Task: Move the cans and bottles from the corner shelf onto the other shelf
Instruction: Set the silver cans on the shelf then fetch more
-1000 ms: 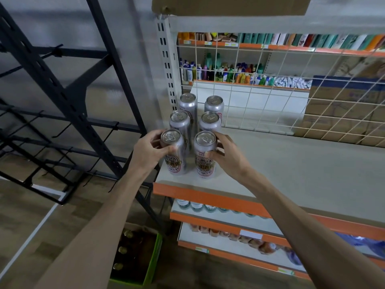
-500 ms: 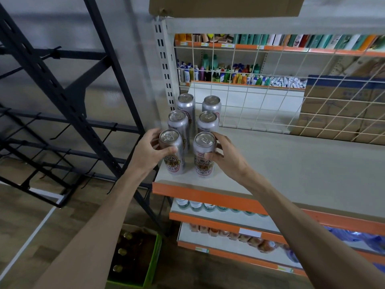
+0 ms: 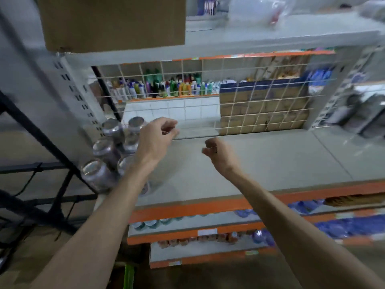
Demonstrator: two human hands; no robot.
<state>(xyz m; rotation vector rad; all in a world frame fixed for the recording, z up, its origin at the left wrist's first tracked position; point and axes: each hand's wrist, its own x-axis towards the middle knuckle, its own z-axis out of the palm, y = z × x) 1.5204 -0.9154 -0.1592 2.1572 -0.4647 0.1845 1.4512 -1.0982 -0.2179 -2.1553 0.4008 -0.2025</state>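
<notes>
The cans [image 3: 98,176] stand in two rows at the shelf's [image 3: 270,161] left end. They are probably full, so weighty, stiff and smooth: grip round the body. The left hand [image 3: 155,140] hovers beside them, the right hand [image 3: 218,155] farther right. Both hands' fingers [image 3: 169,127] are loosely curled and empty.

The cans [image 3: 112,151] are standing in two rows at the left end of the shelf [image 3: 270,163], with the grid [image 3: 208,113] running along its far edge. The left hand [image 3: 155,138] is hovering just right of the cans, the right hand [image 3: 218,155] further right. A box [image 3: 112,21] is sitting above, a rack [image 3: 41,138] standing left.
</notes>
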